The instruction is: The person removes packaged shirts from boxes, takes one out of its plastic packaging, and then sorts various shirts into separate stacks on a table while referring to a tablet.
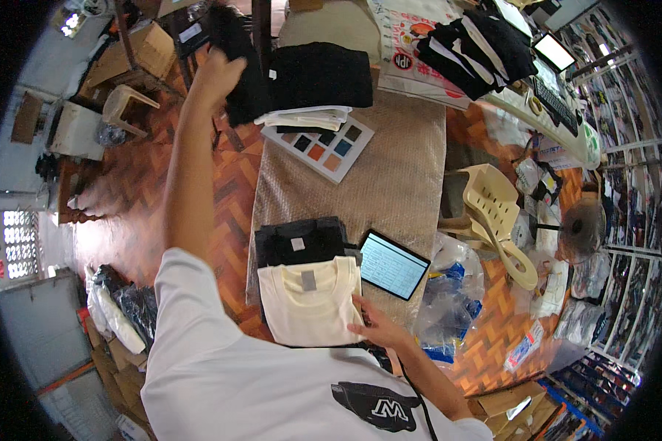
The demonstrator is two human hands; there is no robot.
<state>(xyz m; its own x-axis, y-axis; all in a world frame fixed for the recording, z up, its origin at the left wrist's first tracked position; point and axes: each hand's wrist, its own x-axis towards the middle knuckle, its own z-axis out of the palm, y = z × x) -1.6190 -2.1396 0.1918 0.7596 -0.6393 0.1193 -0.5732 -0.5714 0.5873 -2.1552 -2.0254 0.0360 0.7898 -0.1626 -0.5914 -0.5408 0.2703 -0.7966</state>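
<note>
My left hand reaches far out to the upper left, closed on a black garment that hangs past the table's left edge. Close to my body lies a folded cream T-shirt, its neckline and grey label facing up. At its right edge rests my right hand, fingers apart against the cloth. Just behind the cream shirt are folded black shirts with a white label on top.
A tablet lies right of the shirts on the bubble-wrapped table. Farther back are a colour swatch card, a folded white stack and black clothes. Beige chair and plastic bags stand to the right.
</note>
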